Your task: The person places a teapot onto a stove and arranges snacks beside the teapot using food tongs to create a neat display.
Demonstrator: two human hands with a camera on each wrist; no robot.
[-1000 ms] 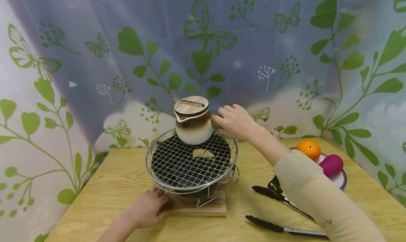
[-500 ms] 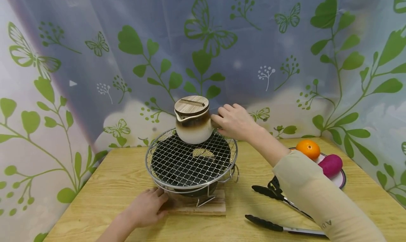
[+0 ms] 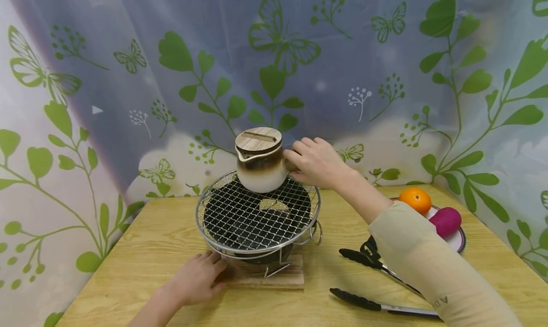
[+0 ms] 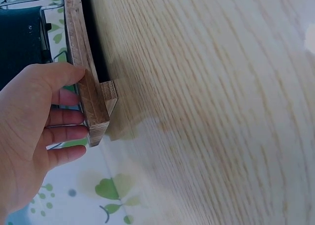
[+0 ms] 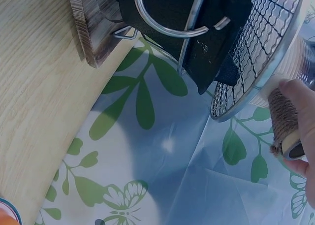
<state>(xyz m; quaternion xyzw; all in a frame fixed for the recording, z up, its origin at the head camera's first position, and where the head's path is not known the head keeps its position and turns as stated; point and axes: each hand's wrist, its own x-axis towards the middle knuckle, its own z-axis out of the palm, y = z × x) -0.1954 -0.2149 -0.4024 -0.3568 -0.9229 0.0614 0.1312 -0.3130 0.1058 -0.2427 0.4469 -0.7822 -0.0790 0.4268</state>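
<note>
My right hand grips the side handle of a cream-and-brown teapot with a wooden lid. Brown cord wraps that handle in the right wrist view. The pot is upright over the back of a round wire grill rack; whether its base touches the mesh is unclear. Beneath the rack is a dark stove on a wooden board. My left hand rests at the board's front left corner, thumb and fairly straight fingers touching it.
A pale piece of food shows at the mesh. Black-tipped tongs lie to the right, partly under my sleeve. Behind them a plate bears an orange and a purple oblong. A printed cloth hangs behind the table.
Hands, teapot and grill keep their places relative to one another. Only a very slight upward shift of the whole head view shows.
</note>
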